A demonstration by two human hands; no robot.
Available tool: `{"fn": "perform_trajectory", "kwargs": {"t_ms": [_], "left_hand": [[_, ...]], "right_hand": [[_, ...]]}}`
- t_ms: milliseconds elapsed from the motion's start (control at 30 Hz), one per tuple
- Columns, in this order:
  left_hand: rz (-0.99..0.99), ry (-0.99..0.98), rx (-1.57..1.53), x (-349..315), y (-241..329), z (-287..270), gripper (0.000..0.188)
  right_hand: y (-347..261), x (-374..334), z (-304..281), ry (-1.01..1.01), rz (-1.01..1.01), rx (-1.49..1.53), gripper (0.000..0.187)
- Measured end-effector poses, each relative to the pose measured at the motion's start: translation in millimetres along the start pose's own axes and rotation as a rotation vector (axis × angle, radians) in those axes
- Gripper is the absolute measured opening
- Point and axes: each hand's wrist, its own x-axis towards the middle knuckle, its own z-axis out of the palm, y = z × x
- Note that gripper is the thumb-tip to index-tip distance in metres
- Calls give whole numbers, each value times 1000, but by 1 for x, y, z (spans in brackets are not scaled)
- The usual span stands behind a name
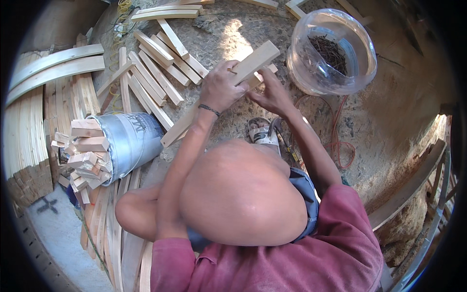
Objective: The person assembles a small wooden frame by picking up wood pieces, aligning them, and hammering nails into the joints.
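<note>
Both my hands are in front of my raised knee, on pale wooden pieces. My left hand, with a dark cord round its wrist, is wrapped over a straight wooden block that slants up to the right. Beneath it a longer wooden strip runs out toward the lower left; whether the two are joined is hidden by my fingers. My right hand grips the underside near the right end, its thumb and fingers bent against the wood.
A clear plastic tub with thin, dark, nail-like pieces stands at right. Wooden strips lie scattered ahead. A tipped metal bucket holds short wood blocks. Curved boards are stacked left. An orange hose curls right.
</note>
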Motion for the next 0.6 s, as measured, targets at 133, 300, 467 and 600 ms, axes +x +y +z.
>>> {"fn": "perform_trajectory", "kwargs": {"t_ms": [133, 300, 467, 600], "left_hand": [[112, 29, 29, 4, -8, 3, 55], [62, 11, 11, 5, -5, 3, 54], [72, 2, 56, -3, 7, 9, 53], [195, -20, 49, 0, 2, 11, 55]], "right_hand": [[6, 18, 32, 20, 39, 213, 53], [8, 21, 46, 86, 205, 470, 43], [22, 14, 44, 203, 52, 358, 42], [22, 11, 34, 123, 176, 435, 41]]}}
